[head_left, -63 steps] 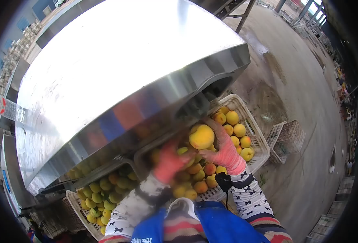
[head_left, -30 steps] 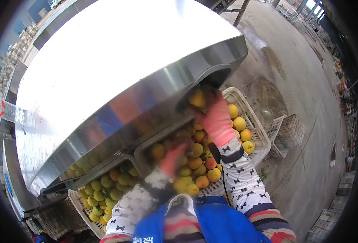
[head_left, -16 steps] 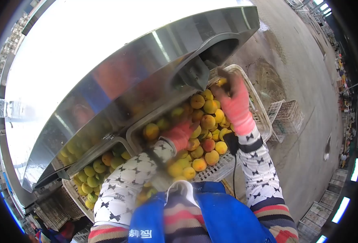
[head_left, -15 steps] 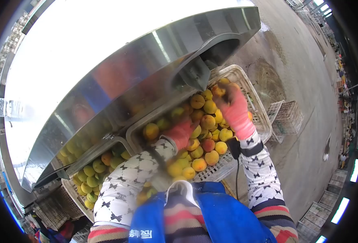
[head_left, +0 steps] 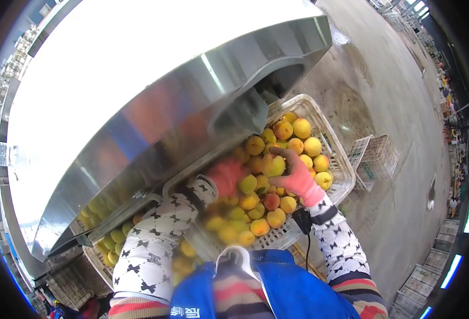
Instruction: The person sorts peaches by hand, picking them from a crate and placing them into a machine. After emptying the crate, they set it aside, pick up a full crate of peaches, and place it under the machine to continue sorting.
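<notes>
A white plastic crate (head_left: 330, 133) full of yellow-orange peaches (head_left: 275, 218) lies below me, partly under the steel edge. My right hand (head_left: 300, 178), in a pink glove with bare fingertips, is closed around a yellow peach (head_left: 273, 165) at the middle of the crate. Over the crate's left part is my left hand (head_left: 227, 176), also pink-gloved. It is smeared by motion, and its fingers cannot be made out among the peaches there.
A curved steel machine rim (head_left: 192, 90) with a chute opening overhangs the crate. Another crate of greener peaches (head_left: 118, 235) stands at the left. Stacked crates (head_left: 378, 157) stand on the concrete floor (head_left: 399, 106) to the right.
My right hand has come from the far right end of the crate to its middle and now holds a peach. My left hand has shifted slightly left. The view has tilted a little.
</notes>
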